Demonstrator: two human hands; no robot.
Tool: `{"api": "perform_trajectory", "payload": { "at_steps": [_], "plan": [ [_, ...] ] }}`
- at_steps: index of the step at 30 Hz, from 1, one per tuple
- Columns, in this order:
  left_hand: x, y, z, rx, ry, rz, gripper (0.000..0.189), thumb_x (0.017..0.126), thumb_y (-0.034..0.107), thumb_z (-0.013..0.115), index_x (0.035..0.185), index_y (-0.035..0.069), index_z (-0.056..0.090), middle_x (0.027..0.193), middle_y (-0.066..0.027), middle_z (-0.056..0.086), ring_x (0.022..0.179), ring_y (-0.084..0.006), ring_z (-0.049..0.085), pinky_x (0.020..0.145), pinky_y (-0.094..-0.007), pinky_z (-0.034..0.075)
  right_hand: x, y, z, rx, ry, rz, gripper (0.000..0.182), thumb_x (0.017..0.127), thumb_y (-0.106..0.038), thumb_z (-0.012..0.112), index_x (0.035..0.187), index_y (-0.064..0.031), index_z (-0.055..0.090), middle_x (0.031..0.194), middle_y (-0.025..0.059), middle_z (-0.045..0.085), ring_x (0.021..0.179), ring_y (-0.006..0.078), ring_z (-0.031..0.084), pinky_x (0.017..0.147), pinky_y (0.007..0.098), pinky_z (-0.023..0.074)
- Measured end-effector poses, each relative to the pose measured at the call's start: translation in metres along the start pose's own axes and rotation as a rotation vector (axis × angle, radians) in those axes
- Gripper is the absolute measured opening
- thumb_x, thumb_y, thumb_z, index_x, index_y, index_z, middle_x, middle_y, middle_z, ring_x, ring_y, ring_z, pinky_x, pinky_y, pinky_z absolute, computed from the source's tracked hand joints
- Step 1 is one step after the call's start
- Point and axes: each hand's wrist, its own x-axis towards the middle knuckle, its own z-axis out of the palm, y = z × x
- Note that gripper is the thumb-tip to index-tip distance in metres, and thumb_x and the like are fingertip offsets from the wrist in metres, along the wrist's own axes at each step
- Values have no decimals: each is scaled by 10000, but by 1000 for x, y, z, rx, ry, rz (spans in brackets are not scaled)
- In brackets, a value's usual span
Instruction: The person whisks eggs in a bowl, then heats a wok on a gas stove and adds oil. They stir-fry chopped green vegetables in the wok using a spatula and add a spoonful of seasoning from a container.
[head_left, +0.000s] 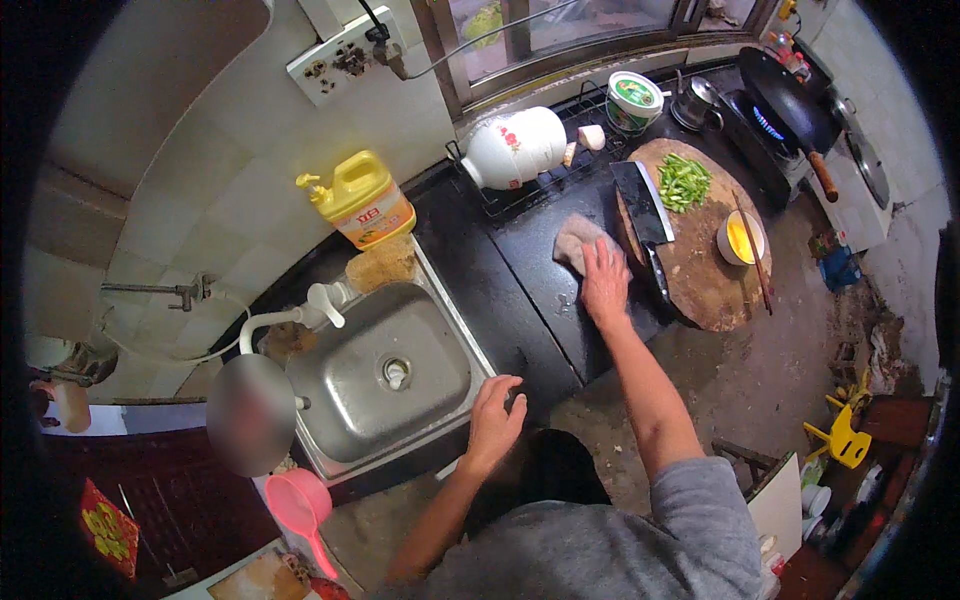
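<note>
My right hand (606, 281) presses a pale, folded cloth (576, 238) onto the black countertop (517, 225), its fingers spread over the cloth's right side. Wet spots shine just below it. Right beside that hand, a cleaver (645, 202) rests on the left edge of a round wooden chopping board (697, 281), its black handle towards me. Chopped green vegetables (683, 182) lie on the board, near a white bowl of yellow liquid (741, 238) with chopsticks (752, 255) across it. My left hand (496, 420) holds nothing, fingers apart, at the near right corner of the steel sink (397, 360).
A lit gas stove (765, 142) carries a black wok (787, 105) at the far right. White vessels (517, 146) lie on a wire rack near the window. A yellow detergent jug (367, 202) and sponge (382, 265) stand behind the sink; a pink dipper (300, 499) is at lower left.
</note>
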Motion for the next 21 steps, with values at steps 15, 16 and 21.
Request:
{"api": "perform_trajectory", "payload": {
  "at_steps": [15,16,21],
  "plan": [
    [-158,-81,-64,40,49,-146,240,863,89,630,1095,31,638,1025,-142,635,986,-299,652,832,-366,533,-191,-119,-43,151,36,-42,470,698,-8,675,1138,-132,567,1053,133,529,958,399,506,825,496,443],
    [-175,-94,-75,41,78,-156,235,867,91,631,1094,30,638,1032,-132,639,957,-282,665,813,-353,540,-214,-152,-53,227,-5,-51,472,690,-2,678,1132,-130,572,1056,133,535,962,402,503,839,487,446],
    [-278,-150,-131,-167,375,-466,225,868,119,633,1070,21,639,963,-118,670,908,-251,681,809,-365,526,-290,-258,-84,492,-293,-210,482,639,15,718,1089,-117,606,1135,126,561,1053,407,488,908,474,445]
  ]
}}
